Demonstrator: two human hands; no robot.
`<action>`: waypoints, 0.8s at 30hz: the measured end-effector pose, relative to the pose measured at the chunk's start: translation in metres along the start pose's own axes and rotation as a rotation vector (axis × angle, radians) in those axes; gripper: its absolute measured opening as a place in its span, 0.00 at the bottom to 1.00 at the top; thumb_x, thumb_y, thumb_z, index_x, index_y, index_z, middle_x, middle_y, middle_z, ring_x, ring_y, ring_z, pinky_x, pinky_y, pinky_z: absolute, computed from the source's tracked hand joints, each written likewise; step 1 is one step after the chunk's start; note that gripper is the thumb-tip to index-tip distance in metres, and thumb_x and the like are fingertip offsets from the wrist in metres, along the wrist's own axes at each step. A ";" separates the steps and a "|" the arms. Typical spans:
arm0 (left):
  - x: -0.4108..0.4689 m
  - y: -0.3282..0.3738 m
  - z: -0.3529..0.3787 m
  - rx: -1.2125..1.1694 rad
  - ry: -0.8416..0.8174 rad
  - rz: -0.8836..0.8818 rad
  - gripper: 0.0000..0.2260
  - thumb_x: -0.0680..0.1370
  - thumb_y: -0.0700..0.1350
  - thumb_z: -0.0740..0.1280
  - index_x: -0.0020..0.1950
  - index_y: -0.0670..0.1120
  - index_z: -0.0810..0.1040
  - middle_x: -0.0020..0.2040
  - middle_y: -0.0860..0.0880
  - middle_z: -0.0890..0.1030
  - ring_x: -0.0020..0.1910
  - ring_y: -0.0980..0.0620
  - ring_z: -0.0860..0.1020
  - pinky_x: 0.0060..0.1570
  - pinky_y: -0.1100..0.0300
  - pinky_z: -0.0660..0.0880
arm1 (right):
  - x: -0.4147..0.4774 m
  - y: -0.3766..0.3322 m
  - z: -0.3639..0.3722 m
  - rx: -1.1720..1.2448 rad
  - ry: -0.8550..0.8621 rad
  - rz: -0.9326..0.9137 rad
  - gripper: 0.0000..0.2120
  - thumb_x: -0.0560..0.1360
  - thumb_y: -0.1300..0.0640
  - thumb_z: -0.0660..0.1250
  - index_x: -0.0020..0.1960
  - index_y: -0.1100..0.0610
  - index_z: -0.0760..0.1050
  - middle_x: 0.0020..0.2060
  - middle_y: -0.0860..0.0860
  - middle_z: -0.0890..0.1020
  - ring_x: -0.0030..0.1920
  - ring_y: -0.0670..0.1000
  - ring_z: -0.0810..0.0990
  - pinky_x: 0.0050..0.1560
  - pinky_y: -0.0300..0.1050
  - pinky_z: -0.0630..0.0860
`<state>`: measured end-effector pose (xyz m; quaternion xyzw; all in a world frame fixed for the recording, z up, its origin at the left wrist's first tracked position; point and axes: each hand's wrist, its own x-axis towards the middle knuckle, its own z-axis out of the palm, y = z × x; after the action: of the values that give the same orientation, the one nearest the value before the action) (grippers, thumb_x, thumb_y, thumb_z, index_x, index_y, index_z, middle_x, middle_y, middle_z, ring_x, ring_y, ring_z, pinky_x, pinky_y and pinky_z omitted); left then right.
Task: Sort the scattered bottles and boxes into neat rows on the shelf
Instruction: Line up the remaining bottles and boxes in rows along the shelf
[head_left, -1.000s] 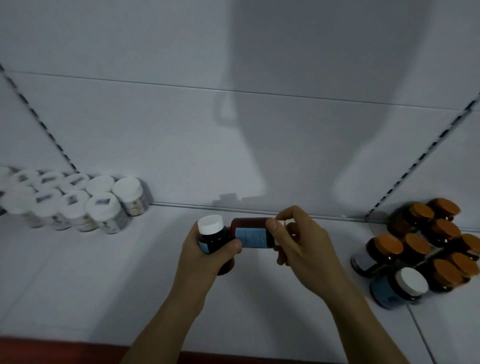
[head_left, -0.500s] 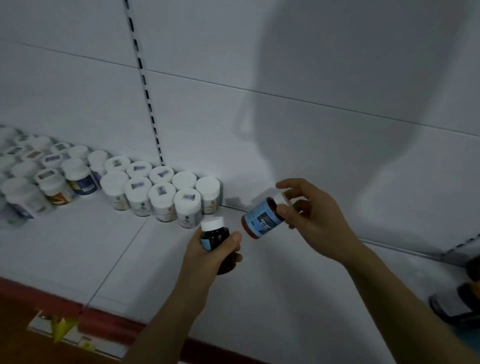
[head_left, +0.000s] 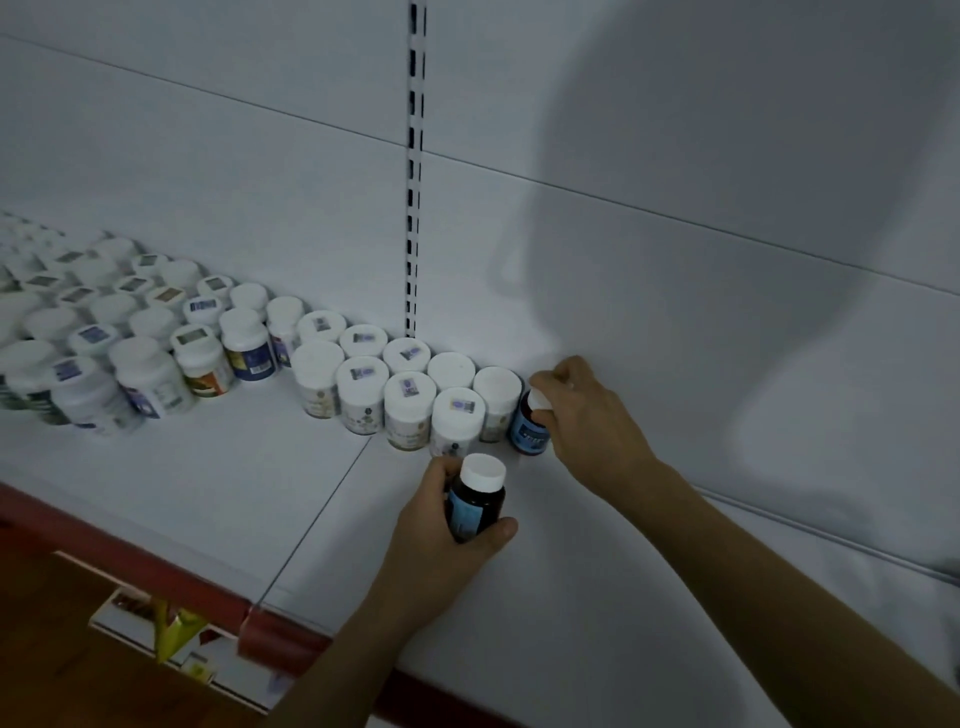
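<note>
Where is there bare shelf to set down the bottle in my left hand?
Bare shelf lies right of the right hand, along the back wall, and in front of the white jars up to the red edge. Left is crowded with jars; the blue-label bottle stands at their right end.

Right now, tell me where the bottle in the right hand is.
In the head view, the blue-labelled bottle is upright near centre, gripped by its cap in the right hand, just right of the last white jar, near the back wall.
</note>
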<state>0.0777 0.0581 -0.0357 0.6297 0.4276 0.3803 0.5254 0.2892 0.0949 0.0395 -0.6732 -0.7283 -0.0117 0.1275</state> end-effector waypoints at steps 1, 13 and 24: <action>0.000 0.000 0.000 -0.001 0.005 0.007 0.22 0.73 0.47 0.79 0.60 0.55 0.72 0.53 0.63 0.80 0.54 0.61 0.81 0.48 0.69 0.77 | 0.000 0.000 0.001 0.004 0.010 0.006 0.10 0.81 0.63 0.65 0.62 0.62 0.75 0.56 0.58 0.71 0.42 0.60 0.77 0.47 0.57 0.78; -0.002 0.003 0.001 -0.009 0.012 0.076 0.24 0.69 0.54 0.80 0.61 0.60 0.75 0.55 0.62 0.83 0.54 0.60 0.82 0.48 0.69 0.78 | -0.056 -0.039 -0.010 0.545 0.120 0.218 0.18 0.74 0.34 0.67 0.59 0.42 0.75 0.47 0.40 0.78 0.41 0.39 0.77 0.41 0.30 0.70; -0.003 -0.007 0.003 0.030 -0.057 0.119 0.25 0.72 0.49 0.79 0.67 0.54 0.77 0.57 0.61 0.83 0.55 0.58 0.83 0.51 0.65 0.80 | -0.085 -0.025 -0.009 0.812 -0.043 0.165 0.18 0.80 0.63 0.68 0.68 0.51 0.75 0.60 0.46 0.80 0.48 0.50 0.81 0.50 0.44 0.80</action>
<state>0.0783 0.0553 -0.0436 0.6723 0.3801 0.3862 0.5043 0.2715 0.0079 0.0345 -0.6245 -0.6198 0.3008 0.3679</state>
